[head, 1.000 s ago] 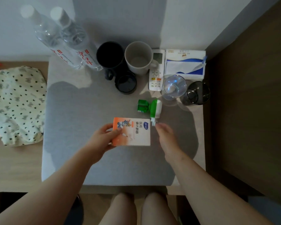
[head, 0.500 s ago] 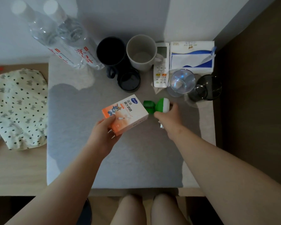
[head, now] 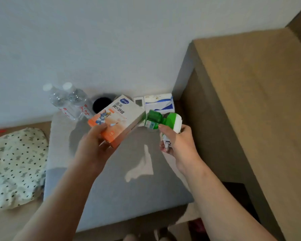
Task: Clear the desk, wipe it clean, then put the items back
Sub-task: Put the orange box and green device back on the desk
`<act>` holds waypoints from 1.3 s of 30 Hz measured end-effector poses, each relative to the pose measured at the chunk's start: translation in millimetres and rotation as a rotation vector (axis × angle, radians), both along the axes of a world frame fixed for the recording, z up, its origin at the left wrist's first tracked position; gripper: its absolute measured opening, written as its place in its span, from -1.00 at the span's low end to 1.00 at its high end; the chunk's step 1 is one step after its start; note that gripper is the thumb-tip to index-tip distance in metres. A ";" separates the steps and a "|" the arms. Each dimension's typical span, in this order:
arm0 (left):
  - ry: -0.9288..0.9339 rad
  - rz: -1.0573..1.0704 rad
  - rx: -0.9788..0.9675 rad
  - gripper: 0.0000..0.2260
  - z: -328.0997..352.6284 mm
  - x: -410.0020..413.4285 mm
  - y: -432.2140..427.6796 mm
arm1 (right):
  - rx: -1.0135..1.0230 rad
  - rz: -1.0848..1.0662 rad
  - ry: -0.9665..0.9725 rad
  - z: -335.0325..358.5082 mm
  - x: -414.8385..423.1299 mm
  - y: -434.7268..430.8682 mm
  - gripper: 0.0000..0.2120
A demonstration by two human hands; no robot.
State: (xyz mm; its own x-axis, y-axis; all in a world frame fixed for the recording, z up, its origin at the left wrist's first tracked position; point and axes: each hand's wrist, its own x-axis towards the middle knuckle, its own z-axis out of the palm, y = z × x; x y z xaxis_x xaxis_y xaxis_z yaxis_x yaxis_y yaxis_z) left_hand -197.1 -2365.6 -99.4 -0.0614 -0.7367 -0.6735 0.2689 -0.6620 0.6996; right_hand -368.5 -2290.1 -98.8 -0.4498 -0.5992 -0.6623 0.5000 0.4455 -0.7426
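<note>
- Your left hand (head: 94,145) grips the orange-and-white box (head: 116,117). The thumb is pressed on the printed top face and the fingers are curled underneath its near end.
- The box is tilted, with its far end raised toward the wall, and it hides part of the black mug (head: 101,105) behind it.
- Your right hand (head: 179,141) is curled around the white end of the green plug-in device (head: 156,120). Its green bottle points left and almost meets the box's right edge.
- Both items are held above the grey desk (head: 111,185), which stretches wide beneath your hands and toward you.
- Along the far edge, against the wall, stand two water bottles (head: 68,101), the mug, a remote (head: 139,101) and a tissue pack (head: 159,103).
- A tall wooden cabinet (head: 250,119) sits close against the desk's right edge, just beside your right hand.
- Past the left edge, a spotted cloth pouch (head: 16,162) lies on a wooden surface.
</note>
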 end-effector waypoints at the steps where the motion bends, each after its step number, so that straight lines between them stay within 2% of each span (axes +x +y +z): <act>1: 0.016 -0.035 -0.036 -0.90 12.2 -3.8 3.3 | -0.017 -0.034 0.008 15.4 -1.0 9.7 -0.56; 8: 0.183 -0.257 -0.114 -0.94 78.3 -26.2 51.3 | -0.099 -0.353 0.047 98.7 17.8 106.2 -0.63; 13: 0.187 -0.484 -0.164 -0.92 116.9 -37.7 114.5 | -0.106 -0.629 0.077 132.9 41.9 195.8 -0.53; 19: 0.204 -0.755 -0.144 -0.81 142.9 -48.6 223.2 | -0.160 -0.902 0.165 156.8 68.0 316.6 -0.53; 26: 0.236 -1.029 -0.123 -0.73 155.0 -45.5 382.4 | -0.163 -1.135 0.286 170.0 120.9 484.7 -0.53; 32: 0.265 -1.202 -0.035 -0.66 155.5 -4.1 554.3 | -0.094 -1.251 0.306 179.0 198.0 647.9 -0.52; 39: 0.270 -1.393 0.032 -0.75 168.2 37.4 743.2 | 0.011 -1.417 0.330 171.3 267.6 820.7 -0.49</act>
